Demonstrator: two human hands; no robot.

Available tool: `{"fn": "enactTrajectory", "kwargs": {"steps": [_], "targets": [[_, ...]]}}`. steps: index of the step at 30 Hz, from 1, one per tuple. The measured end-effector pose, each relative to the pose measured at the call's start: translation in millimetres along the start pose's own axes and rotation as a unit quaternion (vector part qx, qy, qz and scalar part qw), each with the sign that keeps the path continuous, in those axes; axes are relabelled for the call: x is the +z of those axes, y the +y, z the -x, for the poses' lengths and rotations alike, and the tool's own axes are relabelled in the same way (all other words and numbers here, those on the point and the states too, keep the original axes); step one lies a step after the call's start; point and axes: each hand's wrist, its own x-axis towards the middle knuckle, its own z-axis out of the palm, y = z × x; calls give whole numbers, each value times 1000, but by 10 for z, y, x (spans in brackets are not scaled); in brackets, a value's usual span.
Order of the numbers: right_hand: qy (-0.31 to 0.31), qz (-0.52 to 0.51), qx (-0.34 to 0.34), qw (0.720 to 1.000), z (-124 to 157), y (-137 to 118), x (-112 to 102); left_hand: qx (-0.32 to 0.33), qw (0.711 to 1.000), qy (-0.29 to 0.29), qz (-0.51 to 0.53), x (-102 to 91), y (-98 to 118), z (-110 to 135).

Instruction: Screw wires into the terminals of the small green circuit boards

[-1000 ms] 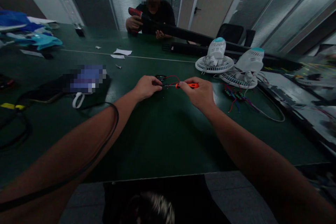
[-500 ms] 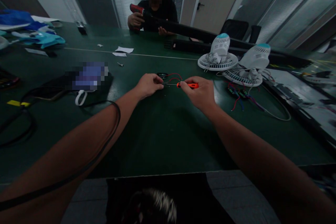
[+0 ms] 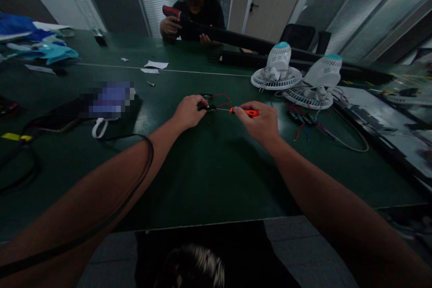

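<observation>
My left hand (image 3: 188, 111) is closed in a pinch on a small dark part (image 3: 204, 107) with red wires (image 3: 221, 96) looping off it, held just above the green table (image 3: 209, 175). My right hand (image 3: 260, 121) grips an orange-handled screwdriver (image 3: 248, 112), and its thin shaft points left to the part between my left fingers. The two hands are a short gap apart over the middle of the table.
Two white fans (image 3: 278, 72) (image 3: 315, 87) lie at the right with loose wires and small boards (image 3: 303, 121). A dark pouch (image 3: 101, 108) and black cable (image 3: 33, 144) lie left. A person (image 3: 195, 13) across the table holds a red tool on a long black bar.
Both hands stay together on the part and screwdriver; my right hand has shifted slightly right and down. The view has swayed a little.
</observation>
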Motion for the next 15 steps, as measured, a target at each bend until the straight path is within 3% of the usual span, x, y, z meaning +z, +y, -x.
{"fn": "enactTrajectory", "kwargs": {"steps": [7, 11, 15], "targets": [[99, -26, 71, 992, -62, 142, -178, 23, 997, 29, -70, 32, -4, -11], [100, -68, 96, 988, -78, 198, -190, 59, 994, 46, -84, -101, 89, 82], [100, -90, 119, 984, -82, 203, -201, 54, 991, -111, -43, -178, 161, 191]]}}
